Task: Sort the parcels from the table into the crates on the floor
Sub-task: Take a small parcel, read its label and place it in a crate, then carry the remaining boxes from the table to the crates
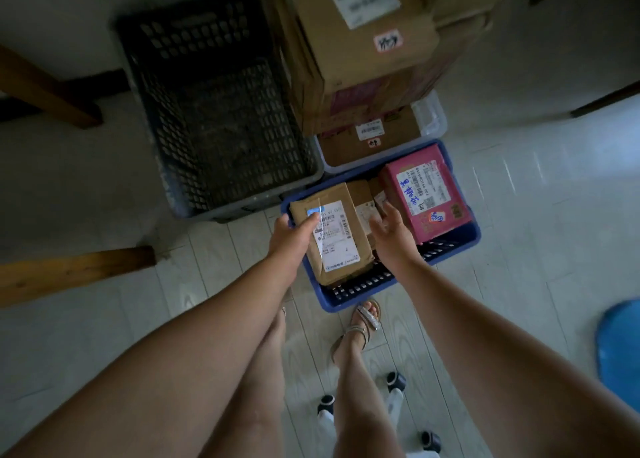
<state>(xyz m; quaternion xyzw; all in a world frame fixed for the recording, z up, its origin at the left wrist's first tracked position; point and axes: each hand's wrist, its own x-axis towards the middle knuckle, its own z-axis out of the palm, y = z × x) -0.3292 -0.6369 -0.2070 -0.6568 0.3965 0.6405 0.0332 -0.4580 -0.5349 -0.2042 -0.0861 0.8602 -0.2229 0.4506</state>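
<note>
Brown parcel (337, 242) in left grip (291, 237), over blue crate (329, 300), right grip (389, 235) beside

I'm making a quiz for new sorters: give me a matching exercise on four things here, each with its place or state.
Things: 1 brown parcel; 2 pink box; 3 black crate; 4 right hand.
States: A no parcels visible inside; B open, gripping nothing; C gripped by the left hand; D lying in the blue crate, no hand on it.
Pairs: 1-C; 2-D; 3-A; 4-B.
</note>
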